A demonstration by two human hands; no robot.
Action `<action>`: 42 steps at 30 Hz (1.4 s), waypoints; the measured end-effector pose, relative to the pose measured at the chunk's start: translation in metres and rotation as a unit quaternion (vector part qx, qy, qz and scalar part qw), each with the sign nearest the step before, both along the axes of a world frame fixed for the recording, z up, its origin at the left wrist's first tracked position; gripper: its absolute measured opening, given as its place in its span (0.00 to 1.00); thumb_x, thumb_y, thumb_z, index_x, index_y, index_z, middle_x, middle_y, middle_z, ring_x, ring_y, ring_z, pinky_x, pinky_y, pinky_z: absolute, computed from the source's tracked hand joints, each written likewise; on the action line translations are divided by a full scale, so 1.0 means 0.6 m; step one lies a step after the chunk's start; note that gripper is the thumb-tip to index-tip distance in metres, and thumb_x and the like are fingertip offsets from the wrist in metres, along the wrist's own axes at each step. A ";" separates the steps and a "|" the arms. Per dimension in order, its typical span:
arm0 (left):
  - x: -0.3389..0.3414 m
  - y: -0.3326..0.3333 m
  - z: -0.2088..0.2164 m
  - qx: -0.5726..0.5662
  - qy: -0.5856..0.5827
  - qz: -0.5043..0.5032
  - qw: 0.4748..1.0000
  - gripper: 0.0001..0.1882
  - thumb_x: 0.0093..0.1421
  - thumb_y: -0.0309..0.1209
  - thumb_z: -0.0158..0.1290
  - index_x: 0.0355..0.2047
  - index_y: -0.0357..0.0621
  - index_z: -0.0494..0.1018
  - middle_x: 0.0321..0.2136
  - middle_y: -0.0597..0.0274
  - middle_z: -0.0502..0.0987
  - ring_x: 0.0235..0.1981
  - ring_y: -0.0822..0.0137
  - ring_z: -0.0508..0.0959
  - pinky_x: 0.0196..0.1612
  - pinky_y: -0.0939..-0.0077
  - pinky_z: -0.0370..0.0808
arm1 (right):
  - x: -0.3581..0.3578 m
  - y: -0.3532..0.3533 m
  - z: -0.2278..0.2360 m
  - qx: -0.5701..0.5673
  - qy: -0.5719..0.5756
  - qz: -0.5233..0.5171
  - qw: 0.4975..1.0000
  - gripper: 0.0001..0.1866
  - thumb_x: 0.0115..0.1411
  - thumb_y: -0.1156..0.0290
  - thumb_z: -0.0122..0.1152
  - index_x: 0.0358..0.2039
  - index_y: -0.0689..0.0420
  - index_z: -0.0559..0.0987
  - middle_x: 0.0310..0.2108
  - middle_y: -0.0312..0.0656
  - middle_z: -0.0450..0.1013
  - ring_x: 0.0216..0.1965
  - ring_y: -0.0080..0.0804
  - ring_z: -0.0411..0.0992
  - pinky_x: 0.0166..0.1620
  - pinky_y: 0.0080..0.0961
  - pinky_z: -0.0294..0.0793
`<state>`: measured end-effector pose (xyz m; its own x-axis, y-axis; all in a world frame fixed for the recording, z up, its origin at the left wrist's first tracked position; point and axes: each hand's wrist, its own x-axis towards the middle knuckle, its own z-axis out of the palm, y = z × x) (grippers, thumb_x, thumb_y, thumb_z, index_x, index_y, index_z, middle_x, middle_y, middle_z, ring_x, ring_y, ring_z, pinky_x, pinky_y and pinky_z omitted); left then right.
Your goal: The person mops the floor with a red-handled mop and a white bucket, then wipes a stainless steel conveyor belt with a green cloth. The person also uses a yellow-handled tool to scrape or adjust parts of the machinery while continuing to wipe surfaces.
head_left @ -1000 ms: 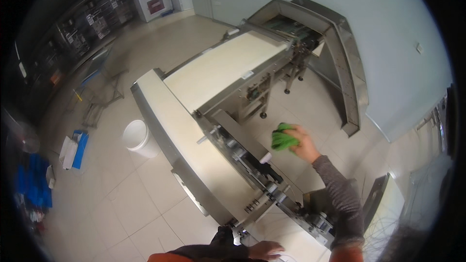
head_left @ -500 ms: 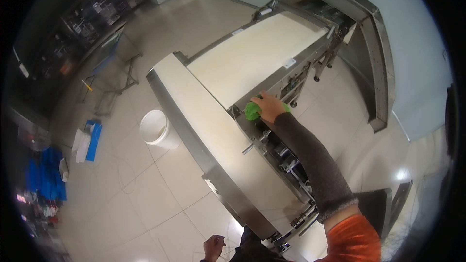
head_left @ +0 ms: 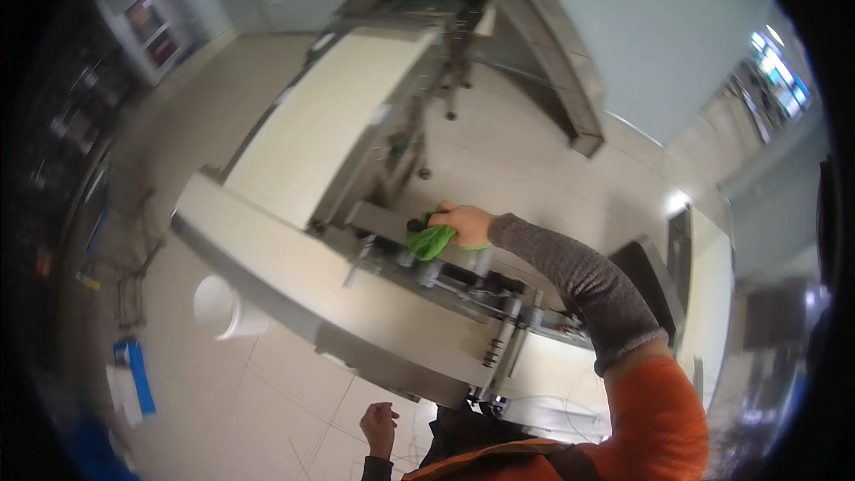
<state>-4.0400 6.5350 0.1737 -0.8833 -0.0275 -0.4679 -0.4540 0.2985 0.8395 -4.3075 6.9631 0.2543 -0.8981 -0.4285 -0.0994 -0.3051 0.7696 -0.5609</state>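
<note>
My right hand (head_left: 465, 224) is closed on a crumpled green cloth (head_left: 429, 241). It holds the cloth against the metal rollers and shafts (head_left: 454, 278) along the side of a conveyor machine. Part of the cloth lies under the palm, out of sight. Beside this mechanism runs the near cream-coloured belt (head_left: 356, 289), edged by a steel side rail. Low in the view, my left hand (head_left: 378, 425) hangs off the near edge of the machine with its fingers curled in; nothing shows in it.
A second cream belt (head_left: 329, 116) leads away to a steel chute frame (head_left: 543, 44) by the wall. On the tiled floor stand a white bucket (head_left: 218, 307) and a blue-and-white box (head_left: 134, 380). A dark panel (head_left: 648, 278) rises at the right.
The view has swung right, so the machine sits farther left. My right hand and the green cloth have come from the corner by the second belt to the roller mechanism.
</note>
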 end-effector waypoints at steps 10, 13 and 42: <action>-0.016 0.137 0.063 0.090 0.049 -0.116 0.988 0.07 0.62 0.28 0.52 0.30 0.37 0.74 0.17 0.64 0.75 0.16 0.78 0.71 0.19 0.85 0.66 | 0.494 0.396 0.157 0.157 0.125 -0.380 0.903 0.27 0.47 0.76 0.61 0.50 0.43 0.75 0.54 0.45 0.65 0.48 0.53 0.69 0.51 0.40 0.71; 0.010 0.185 0.082 0.109 0.047 -0.179 0.977 0.06 0.62 0.28 0.51 0.30 0.37 0.74 0.17 0.65 0.75 0.16 0.78 0.71 0.19 0.85 0.66 | 0.654 0.461 0.073 0.263 0.060 -0.491 0.829 0.27 0.48 0.77 0.59 0.51 0.39 0.75 0.59 0.42 0.61 0.49 0.52 0.67 0.52 0.40 0.71; 0.195 0.507 0.105 0.029 0.126 -0.648 0.751 0.06 0.61 0.29 0.53 0.33 0.38 0.76 0.21 0.62 0.78 0.22 0.73 0.77 0.26 0.79 0.73 | 1.072 -0.076 -0.130 0.110 0.129 -0.675 0.718 0.11 0.45 0.73 0.57 0.32 0.49 0.76 0.49 0.40 0.67 0.43 0.44 0.66 0.39 0.39 0.70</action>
<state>-3.9232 6.8392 0.2365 -0.2112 0.9453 -0.2487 0.3616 0.3119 0.8786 -3.6644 6.9176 0.1762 -0.4811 0.8505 0.2128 0.7301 0.5230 -0.4397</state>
